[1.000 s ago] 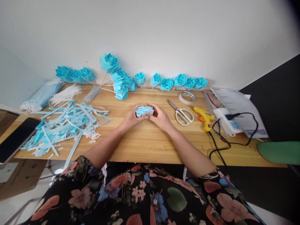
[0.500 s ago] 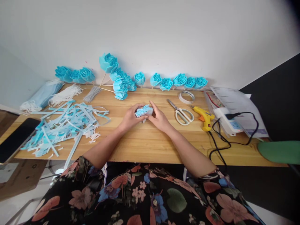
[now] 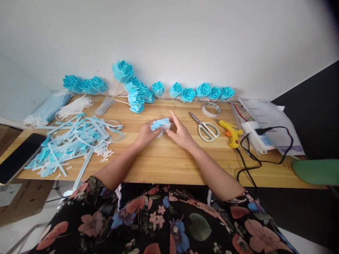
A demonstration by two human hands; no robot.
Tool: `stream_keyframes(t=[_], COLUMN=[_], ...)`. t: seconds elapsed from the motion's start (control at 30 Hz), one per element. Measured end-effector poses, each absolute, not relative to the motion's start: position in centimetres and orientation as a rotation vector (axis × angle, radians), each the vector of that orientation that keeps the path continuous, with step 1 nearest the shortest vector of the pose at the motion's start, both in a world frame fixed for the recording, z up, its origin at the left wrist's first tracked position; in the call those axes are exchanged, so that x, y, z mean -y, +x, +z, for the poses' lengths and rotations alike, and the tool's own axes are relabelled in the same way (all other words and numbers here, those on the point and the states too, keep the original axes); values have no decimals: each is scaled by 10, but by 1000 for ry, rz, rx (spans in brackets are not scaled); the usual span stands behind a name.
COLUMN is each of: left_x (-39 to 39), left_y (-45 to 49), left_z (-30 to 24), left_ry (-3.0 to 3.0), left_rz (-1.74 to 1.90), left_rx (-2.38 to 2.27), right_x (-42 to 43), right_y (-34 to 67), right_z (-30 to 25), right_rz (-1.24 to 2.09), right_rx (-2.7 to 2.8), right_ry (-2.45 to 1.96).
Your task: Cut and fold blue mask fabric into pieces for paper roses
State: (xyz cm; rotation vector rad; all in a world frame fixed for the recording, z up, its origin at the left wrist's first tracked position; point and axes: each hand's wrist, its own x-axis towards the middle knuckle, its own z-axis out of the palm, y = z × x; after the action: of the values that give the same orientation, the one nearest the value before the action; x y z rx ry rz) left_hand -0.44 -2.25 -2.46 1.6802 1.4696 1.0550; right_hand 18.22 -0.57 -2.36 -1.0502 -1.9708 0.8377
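Between my hands, just above the middle of the table, is a small bundle of blue and white fabric pieces point(image 3: 160, 124), blue edges up and a paler side showing on the right. My left hand point(image 3: 145, 134) wraps round its left side. From the right, my right hand point(image 3: 181, 133) pinches the pale side with its thumb, the index finger stretched up and away. The undersides of the fingers are hidden. White-handled scissors point(image 3: 208, 131) lie to the right of my right hand, blades pointing away from me.
A yellow glue gun point(image 3: 231, 132), a tape roll point(image 3: 210, 109) and a white power strip point(image 3: 261, 139) lie right. Blue fabric flowers point(image 3: 203, 90) line the wall. On the left are a heap of fabric strips point(image 3: 76, 141), face masks point(image 3: 49, 107) and a phone point(image 3: 21, 157).
The bundle has shifted slightly left and turned, so more of its pale side shows. My right hand's fingers have spread a little around it.
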Motion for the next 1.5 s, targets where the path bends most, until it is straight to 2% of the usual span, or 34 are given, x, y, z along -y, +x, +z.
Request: stream_keyframes(t=[0.27, 0.93, 1.33, 1.5], left_x=[24, 22, 23, 23], left_y=[-4, -4, -4, -4], left_z=[-21, -24, -23, -22], left_ry=[1642, 1655, 1662, 1686], left_rz=[1020, 1047, 1040, 1019], left_rx=[-1509, -1407, -1391, -1394], right_x=[9, 0, 0, 2], right_y=[187, 194, 201, 198], right_z=[-4, -12, -1, -3], right_rz=[681, 927, 1286, 1276], right_rx=[1641, 1920, 1918, 1969], right_ry=[-1056, -1103, -1111, -1129])
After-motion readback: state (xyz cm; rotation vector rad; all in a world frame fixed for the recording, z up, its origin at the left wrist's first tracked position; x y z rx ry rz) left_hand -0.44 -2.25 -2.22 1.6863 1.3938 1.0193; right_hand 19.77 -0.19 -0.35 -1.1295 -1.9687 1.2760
